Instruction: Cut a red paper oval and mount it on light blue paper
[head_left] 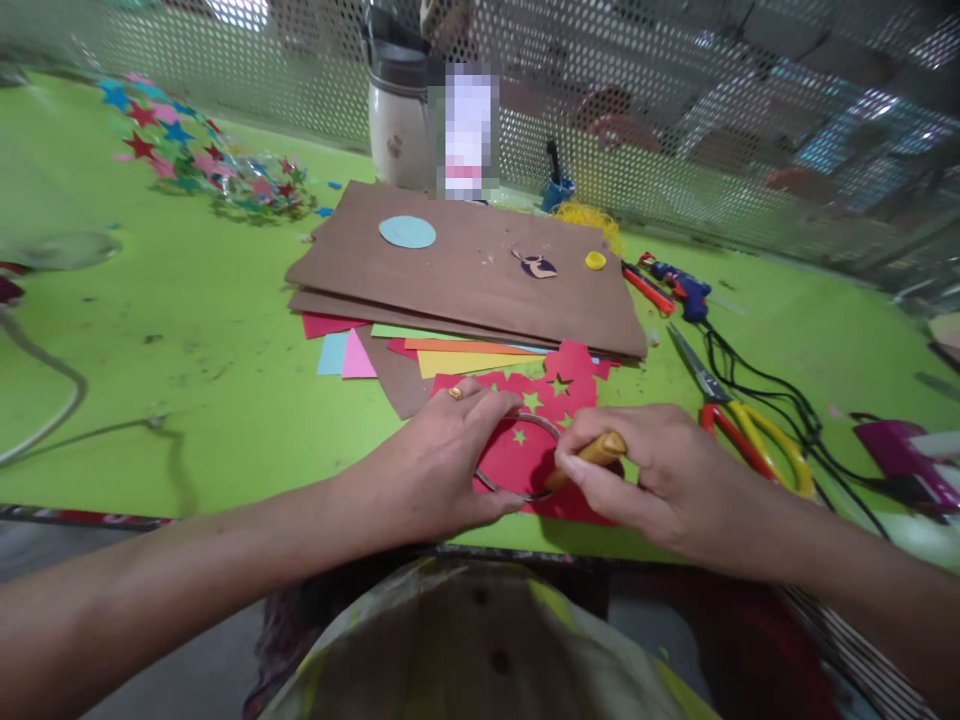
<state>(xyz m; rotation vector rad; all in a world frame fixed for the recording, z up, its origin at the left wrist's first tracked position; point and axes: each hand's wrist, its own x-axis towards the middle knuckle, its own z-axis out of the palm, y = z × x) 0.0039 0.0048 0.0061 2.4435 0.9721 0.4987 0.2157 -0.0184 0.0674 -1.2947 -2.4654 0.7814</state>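
Flat on a red paper sheet [525,462] with star-shaped cut-outs lies a thin metal ring [541,424]. My left hand [442,450] curves round the ring's left side, thumb and fingers pressing it to the paper. My right hand [652,475] is closed round a thick yellow-brown pencil-like stick [598,452], tilted with its lower end at the ring's right edge. The stick's tip is too blurred to make out. Scissors [731,400] with red and yellow handles lie right of my right hand.
Brown cardboard sheets [465,275] lie behind the red paper, over coloured papers [480,362]. A glue gun [682,285] and black cables [780,385] are at the right. Star garlands [176,140] lie far left. A white jug [401,120] stands by the perforated screen [637,120].
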